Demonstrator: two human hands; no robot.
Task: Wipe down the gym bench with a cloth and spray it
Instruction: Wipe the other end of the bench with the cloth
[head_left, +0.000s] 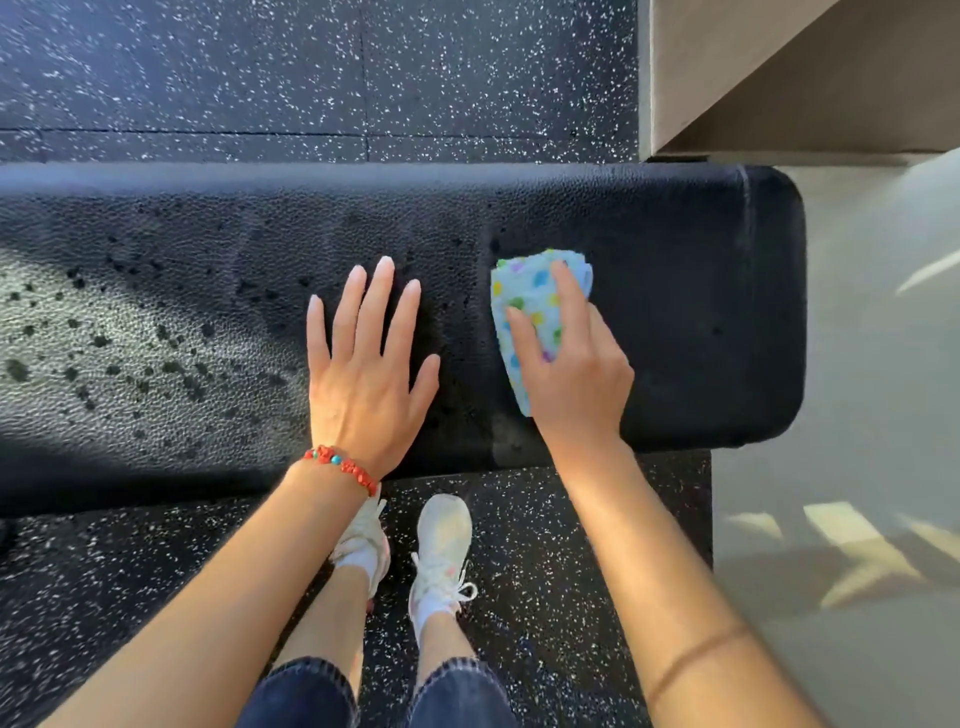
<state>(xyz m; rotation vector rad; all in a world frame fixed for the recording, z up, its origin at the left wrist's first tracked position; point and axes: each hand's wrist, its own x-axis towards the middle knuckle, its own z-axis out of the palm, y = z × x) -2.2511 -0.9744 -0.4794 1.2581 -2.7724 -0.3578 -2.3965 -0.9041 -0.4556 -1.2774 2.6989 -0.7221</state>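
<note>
A black padded gym bench (701, 312) runs across the head view from the left edge to a rounded end at the right. Spray droplets dot its left and middle part. My left hand (363, 364) lies flat on the pad near the middle, fingers straight and spread. A light blue cloth with coloured dots (524, 301) sits on the pad just right of it. My right hand (571, 374) presses down on the cloth with straight fingers. No spray bottle is in view.
Black rubber flooring with white specks (260, 78) lies beyond and in front of the bench. My two white shoes (441, 545) stand on it close to the near edge. Pale concrete floor (857, 467) and a beige wall base (779, 78) are at the right.
</note>
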